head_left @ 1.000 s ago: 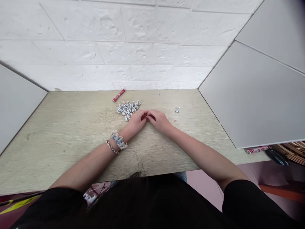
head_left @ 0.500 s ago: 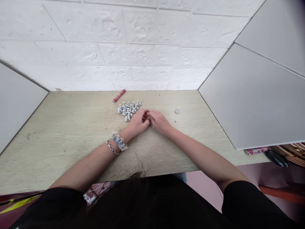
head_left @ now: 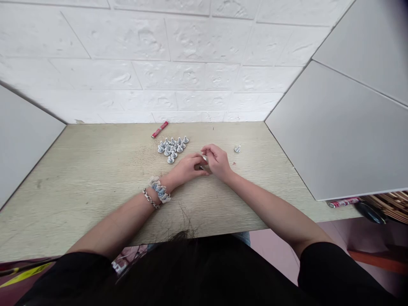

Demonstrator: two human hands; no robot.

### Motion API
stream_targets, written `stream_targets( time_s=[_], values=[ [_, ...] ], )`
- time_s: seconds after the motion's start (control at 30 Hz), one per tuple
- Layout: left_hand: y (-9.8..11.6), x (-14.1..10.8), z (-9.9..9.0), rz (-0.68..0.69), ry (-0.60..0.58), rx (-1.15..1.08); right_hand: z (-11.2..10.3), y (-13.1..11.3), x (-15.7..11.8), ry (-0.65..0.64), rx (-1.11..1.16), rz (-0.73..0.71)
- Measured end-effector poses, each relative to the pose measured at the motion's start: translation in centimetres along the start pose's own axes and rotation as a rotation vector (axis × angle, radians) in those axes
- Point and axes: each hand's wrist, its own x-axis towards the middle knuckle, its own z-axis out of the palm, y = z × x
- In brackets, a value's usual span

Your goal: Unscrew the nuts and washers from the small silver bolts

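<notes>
Over the middle of the pale wooden table [head_left: 105, 170], my left hand [head_left: 190, 167] and my right hand [head_left: 217, 161] are close together. The left thumb and fingers curve round something small and partly metallic that I cannot make out. My right fingers are bent beside it; what they hold, if anything, is hidden. A cluster of several silver bolts with washers [head_left: 172, 147] stands just beyond my left hand. One separate bolt [head_left: 237, 148] lies to the right of my right hand.
A red tube [head_left: 160, 129] lies near the white brick wall [head_left: 188, 76]. Grey panels [head_left: 360, 127] border both sides. Another red tube [head_left: 343, 202], a dark object [head_left: 369, 211] and a woven basket [head_left: 393, 204] are at the right.
My hands have moved slightly apart. The left has shifted a little right and nearer to me, and the right has turned with its fingers raised. The thin metal piece below them is less visible.
</notes>
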Motion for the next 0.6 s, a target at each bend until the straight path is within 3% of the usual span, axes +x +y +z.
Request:
stream_targets(
  time_s=[0.2,0.47,0.6],
  values=[
    [0.08,0.08,0.05,0.043,-0.062,-0.019,0.17,0.30,0.01,-0.010,-0.050,-0.019],
    [-0.19,0.14,0.28,-0.142,0.112,-0.019,0.13,0.08,0.05,-0.018,-0.080,-0.030],
    [-0.21,0.15,0.39,-0.149,0.133,-0.035,-0.01,-0.02,0.10,-0.013,-0.089,-0.040]
  ],
)
